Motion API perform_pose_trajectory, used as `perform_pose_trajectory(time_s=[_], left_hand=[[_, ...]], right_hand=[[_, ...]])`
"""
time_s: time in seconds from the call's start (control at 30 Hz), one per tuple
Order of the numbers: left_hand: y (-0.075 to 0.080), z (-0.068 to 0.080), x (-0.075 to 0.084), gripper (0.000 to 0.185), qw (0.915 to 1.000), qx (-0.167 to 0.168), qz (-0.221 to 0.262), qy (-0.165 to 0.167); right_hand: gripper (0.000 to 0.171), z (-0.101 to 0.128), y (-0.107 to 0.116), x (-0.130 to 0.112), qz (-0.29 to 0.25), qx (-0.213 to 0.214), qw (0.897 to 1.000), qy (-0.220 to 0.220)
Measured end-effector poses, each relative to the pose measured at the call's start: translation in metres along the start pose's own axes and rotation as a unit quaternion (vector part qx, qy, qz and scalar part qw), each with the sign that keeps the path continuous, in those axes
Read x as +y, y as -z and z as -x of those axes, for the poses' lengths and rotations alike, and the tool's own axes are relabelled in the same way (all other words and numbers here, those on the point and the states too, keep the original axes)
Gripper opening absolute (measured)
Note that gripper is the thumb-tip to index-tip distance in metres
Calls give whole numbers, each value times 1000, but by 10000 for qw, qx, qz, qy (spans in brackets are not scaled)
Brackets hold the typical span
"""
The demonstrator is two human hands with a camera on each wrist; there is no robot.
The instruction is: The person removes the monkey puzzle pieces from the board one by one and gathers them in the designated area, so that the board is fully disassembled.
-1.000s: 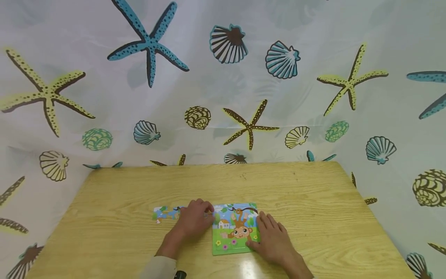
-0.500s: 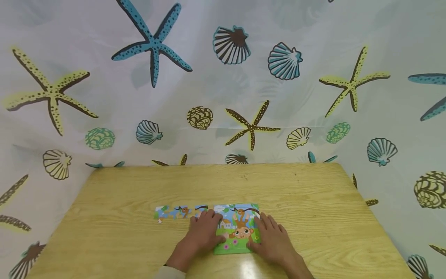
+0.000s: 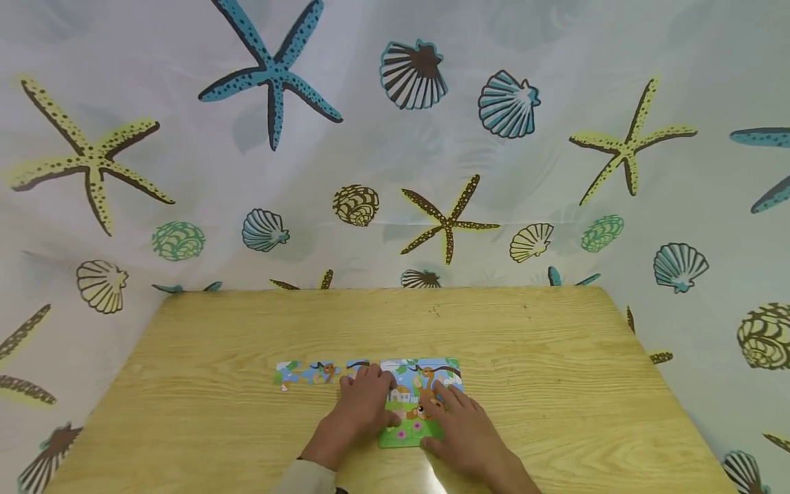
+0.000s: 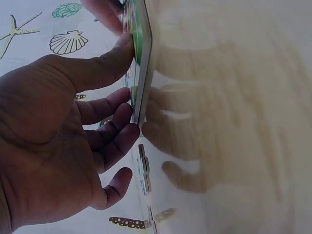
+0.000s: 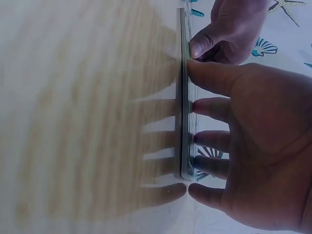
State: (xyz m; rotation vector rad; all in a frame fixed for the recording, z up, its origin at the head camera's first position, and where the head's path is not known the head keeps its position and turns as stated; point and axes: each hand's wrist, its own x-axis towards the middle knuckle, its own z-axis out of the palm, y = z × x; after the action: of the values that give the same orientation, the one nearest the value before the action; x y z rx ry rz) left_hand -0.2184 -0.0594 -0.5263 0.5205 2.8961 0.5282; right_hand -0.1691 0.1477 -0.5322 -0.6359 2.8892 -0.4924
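A flat jigsaw puzzle [image 3: 407,374] with a monkey, a small house and flowers lies on the table, its pieces seated in a thin tray-like board. My left hand [image 3: 364,398] rests at its left side, with the thumb on the picture and the fingertips right at the edge. Across the right half my right hand [image 3: 463,429] is spread, covering part of the monkey. In the right wrist view its fingertips press on the top of the puzzle [image 5: 185,126]. Loose jigsaw pieces [image 3: 296,374] in blue, green and brown lie left of the board, partly behind the left hand.
The light wood table [image 3: 216,329] reaches back to a hanging white cloth [image 3: 370,151] printed with starfish and shells. Cloth also closes in the left and right sides.
My left hand has moved right from the loose pieces onto the puzzle's left side. My right hand has slid left from the right edge onto the picture.
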Motion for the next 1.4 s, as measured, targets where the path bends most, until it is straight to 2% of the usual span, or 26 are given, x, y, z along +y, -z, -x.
perform_pose_trajectory(time_s=[0.4, 0.5, 0.63, 0.7, 0.8, 0.93, 1.13, 1.23, 1.4], left_hand=[[4, -6, -6, 54, 9997, 30, 221, 77], [3, -6, -10, 43, 9992, 75, 388, 33], [4, -6, -15, 22, 9955, 307, 885, -143], [5, -5, -18, 17, 9932, 413, 1067, -238], [12, -1, -26, 15, 9912, 458, 1229, -175], [24, 9, -46, 14, 9884, 526, 1413, 167], [36, 35, -90, 16, 9852, 444, 1526, 640], [41, 47, -110, 18, 9847, 384, 1453, 883], [46, 60, -135, 24, 9860, 242, 1056, 1270]], right_hand=[[60, -3, 1, -3, 166, -18, 9999, 26], [60, -5, 1, -4, 253, -30, 9997, -5], [61, -6, 2, -4, 330, -43, 9994, -55], [61, -6, 3, -5, 309, -50, 9995, -78], [61, -5, 4, -6, 229, -43, 9997, -72], [60, -3, 5, -7, 179, 6, 9998, -3], [59, 3, 4, -6, 191, 52, 9998, 84], [58, 4, 4, -6, 88, 67, 9999, 91], [59, 3, 3, -6, -44, 4, 10000, 38]])
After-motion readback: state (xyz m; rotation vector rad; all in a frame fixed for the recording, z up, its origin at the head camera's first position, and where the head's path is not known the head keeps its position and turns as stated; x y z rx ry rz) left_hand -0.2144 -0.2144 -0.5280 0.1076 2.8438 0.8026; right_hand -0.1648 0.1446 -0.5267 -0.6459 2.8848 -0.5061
